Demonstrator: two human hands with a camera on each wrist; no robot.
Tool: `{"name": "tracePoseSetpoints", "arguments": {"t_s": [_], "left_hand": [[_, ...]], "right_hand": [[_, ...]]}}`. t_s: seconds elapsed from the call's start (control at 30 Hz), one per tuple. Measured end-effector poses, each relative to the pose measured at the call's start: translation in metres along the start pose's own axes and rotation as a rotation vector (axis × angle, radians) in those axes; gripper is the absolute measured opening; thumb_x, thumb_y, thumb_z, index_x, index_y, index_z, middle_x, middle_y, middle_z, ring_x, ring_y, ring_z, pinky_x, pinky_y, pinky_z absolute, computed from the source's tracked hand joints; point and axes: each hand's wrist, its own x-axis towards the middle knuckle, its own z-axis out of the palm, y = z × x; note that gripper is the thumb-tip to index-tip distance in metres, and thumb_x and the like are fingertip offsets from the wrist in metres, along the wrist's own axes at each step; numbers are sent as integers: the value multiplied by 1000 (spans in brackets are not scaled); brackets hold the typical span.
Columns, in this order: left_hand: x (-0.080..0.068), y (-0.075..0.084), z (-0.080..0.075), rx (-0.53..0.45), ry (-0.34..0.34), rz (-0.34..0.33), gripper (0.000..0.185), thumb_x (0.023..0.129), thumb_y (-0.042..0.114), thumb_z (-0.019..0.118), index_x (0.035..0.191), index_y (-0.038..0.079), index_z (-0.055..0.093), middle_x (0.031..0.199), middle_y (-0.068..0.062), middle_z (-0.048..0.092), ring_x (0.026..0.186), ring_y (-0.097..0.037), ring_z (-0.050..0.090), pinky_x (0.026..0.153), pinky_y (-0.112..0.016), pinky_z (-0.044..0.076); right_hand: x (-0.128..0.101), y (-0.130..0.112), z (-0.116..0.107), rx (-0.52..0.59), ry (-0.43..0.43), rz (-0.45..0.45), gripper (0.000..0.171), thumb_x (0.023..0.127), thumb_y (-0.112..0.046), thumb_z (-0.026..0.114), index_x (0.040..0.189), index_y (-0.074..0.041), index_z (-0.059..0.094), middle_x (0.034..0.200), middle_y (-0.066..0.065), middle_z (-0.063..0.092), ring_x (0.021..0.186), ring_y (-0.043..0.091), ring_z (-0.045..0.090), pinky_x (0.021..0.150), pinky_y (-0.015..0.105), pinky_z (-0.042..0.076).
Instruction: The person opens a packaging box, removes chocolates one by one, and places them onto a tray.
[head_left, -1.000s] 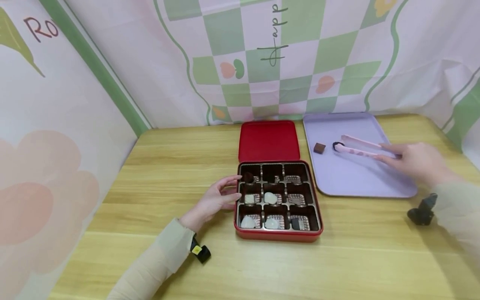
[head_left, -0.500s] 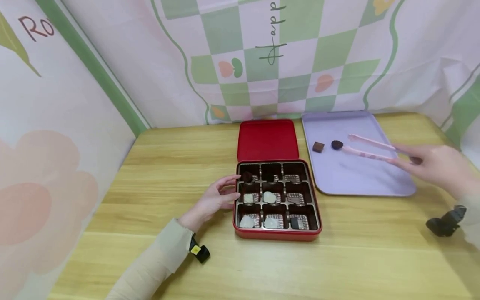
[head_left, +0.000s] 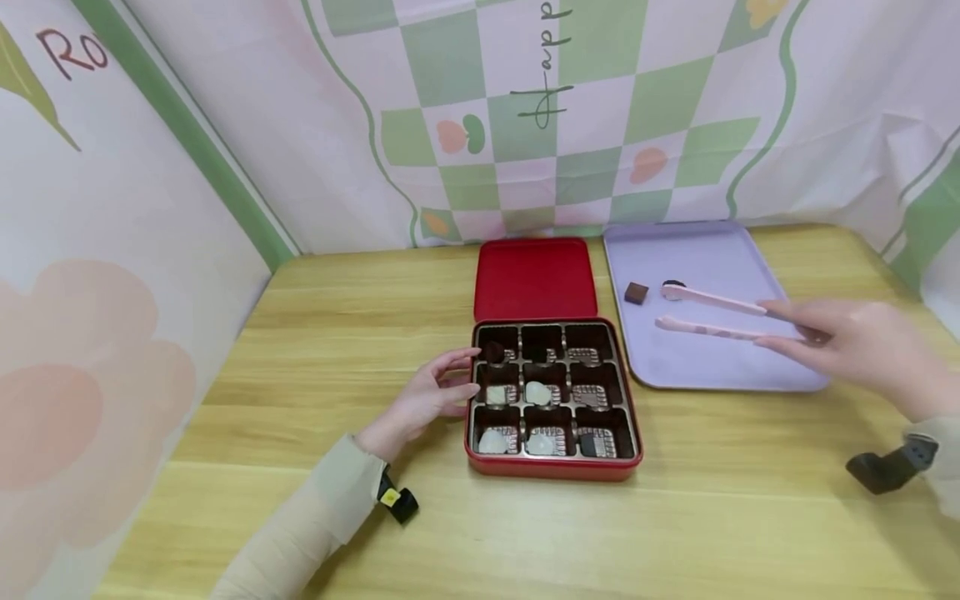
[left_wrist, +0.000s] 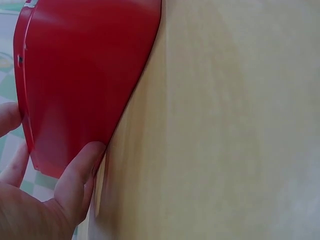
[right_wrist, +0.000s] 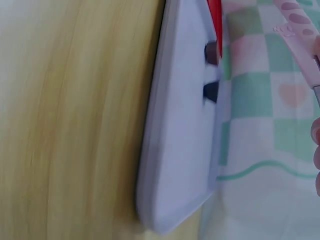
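Right hand: gripping the pink tongs at their rear end, fingers curled around them, at 3 o'clock of the scene.
Tongs: hovering over the lavender tray, arms spread apart; the far tip is lying just beside the round dark chocolate, contact cannot be told.
Round dark chocolate: sitting on the tray at about 1 o'clock from the red box.
Square brown chocolate: sitting on the tray, just at 9 o'clock of the round one, apart from it.
Left hand: resting against the box's 9 o'clock wall, fingers loosely extended, thumb and fingertips touching the red side; holding nothing.
Red box: sitting on the bench, nine compartments; pale pieces occupying several middle and near cells, a dark piece lying in the far cell at 9 o'clock.
Red lid: lying flat at 12 o'clock of the box, touching it.
Backdrop: checked green and pink cloth hanging behind the bench.
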Motion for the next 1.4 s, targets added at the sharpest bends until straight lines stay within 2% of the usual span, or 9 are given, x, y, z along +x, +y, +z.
{"name": "tracePoseSetpoints", "arguments": {"t_s": [0.1, 0.17, 0.23, 0.37, 0.53, 0.87, 1.03, 1.13, 1.4], "left_hand": [[1, 2, -1, -8, -5, 2, 57, 88, -1, 60, 141, 14, 44, 142, -17, 40, 125, -34, 44, 81, -41, 58], [1, 3, -1, -7, -6, 5, 57, 88, -1, 60, 141, 13, 43, 142, -18, 39, 126, -35, 44, 82, -41, 58], [1, 3, -1, -6, -5, 5, 57, 88, -1, 60, 141, 13, 43, 143, -18, 39, 126, -35, 44, 82, -41, 58], [0, 3, -1, -1, -4, 3, 57, 88, -1, 59, 141, 13, 43, 142, -18, 40, 125, -35, 45, 82, -41, 58], [-1, 3, -1, 2, 2, 1, 57, 88, -1, 60, 140, 13, 44, 142, -18, 40, 125, -35, 45, 81, -41, 58], [-2, 0, -1, -1, 4, 5, 56, 87, -2, 60, 140, 12, 45, 141, -18, 41, 123, -34, 46, 80, -41, 59], [-1, -2, 0, -7, 4, 7, 56, 87, -2, 60, 139, 12, 45, 140, -18, 42, 122, -34, 47, 79, -40, 59], [-1, -2, 0, -8, 7, 4, 56, 87, -2, 60, 139, 13, 46, 140, -17, 42, 122, -34, 47, 79, -40, 59], [0, -1, 0, -12, 15, -15, 57, 87, -1, 61, 139, 16, 47, 143, -15, 40, 126, -34, 44, 81, -42, 58]], "right_hand": [[8, -13, -1, 0, 49, -74, 73, 86, -69, 43, 93, -4, 74, 54, -13, 44, 51, -9, 29, 38, 15, 25], [14, -21, -1, -24, 69, -127, 72, 88, -68, 41, 93, -5, 74, 54, -9, 49, 49, -7, 31, 37, 18, 27], [19, -28, -2, -49, 74, -187, 71, 89, -67, 40, 92, -5, 74, 54, -5, 54, 46, -3, 33, 36, 20, 28], [24, -38, -2, -67, 47, -269, 68, 92, -64, 38, 92, -6, 74, 56, -6, 54, 45, -5, 29, 34, 18, 25], [26, -51, -2, 1, -20, -283, 64, 90, -64, 42, 97, -9, 74, 60, -14, 51, 49, -9, 27, 36, 14, 25], [28, -72, 7, 159, -25, -380, 56, 92, -58, 45, 98, -11, 74, 60, -19, 45, 52, -14, 23, 39, 6, 22], [25, -76, 10, 188, -49, -398, 51, 92, -57, 45, 104, -15, 72, 62, -20, 46, 54, -15, 23, 41, 5, 25], [23, -77, 13, 189, -65, -400, 53, 92, -57, 46, 101, -12, 73, 62, -20, 48, 53, -15, 25, 41, 4, 26], [23, -77, 16, 215, -128, -401, 48, 84, -54, 61, 96, -9, 74, 63, -16, 55, 49, -14, 32, 39, 9, 34]]}}
